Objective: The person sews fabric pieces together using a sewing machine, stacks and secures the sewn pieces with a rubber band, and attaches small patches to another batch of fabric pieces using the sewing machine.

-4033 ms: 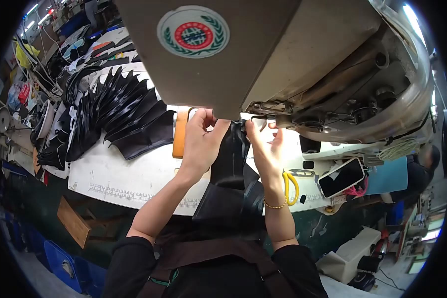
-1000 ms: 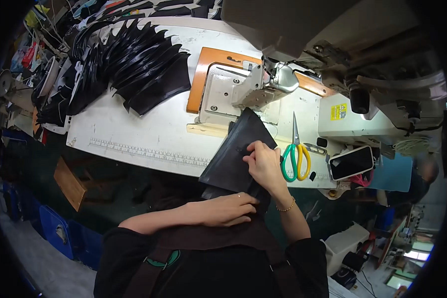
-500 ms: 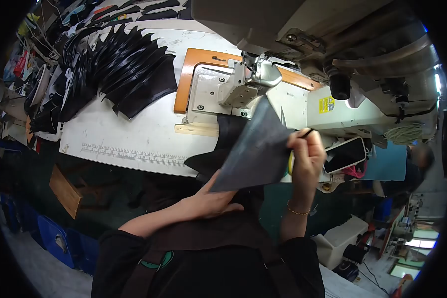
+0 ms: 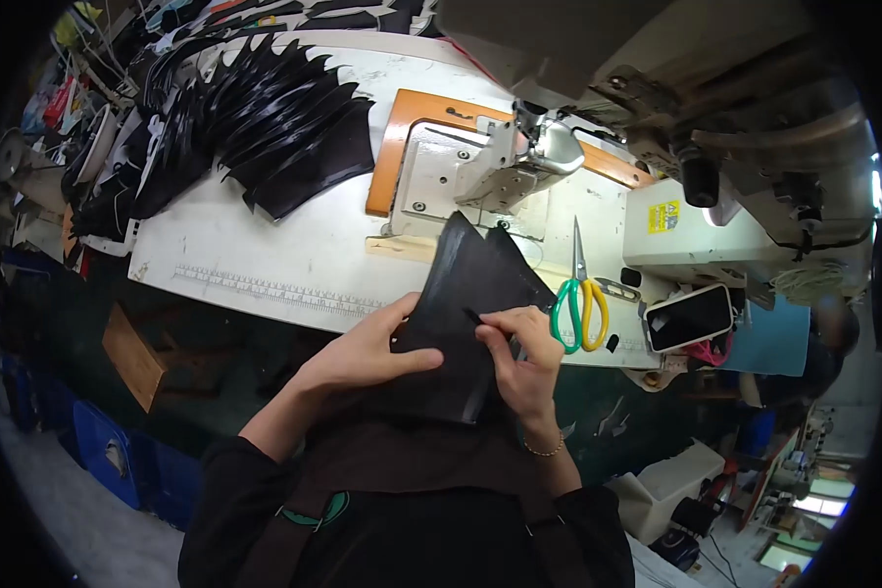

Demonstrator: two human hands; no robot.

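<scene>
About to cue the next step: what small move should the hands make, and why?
Probably steady the black leather-like panel with the left hand: its thumb extends over the panel, while the right hand pinches a small dark item there, so the panel could shift.

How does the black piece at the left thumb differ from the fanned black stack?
The black piece has the left hand on it; the fanned stack lies untouched on the table. The black piece shows one broad, mostly dull face; the fanned stack shows many overlapping, glossy layers. Both are black.
</scene>
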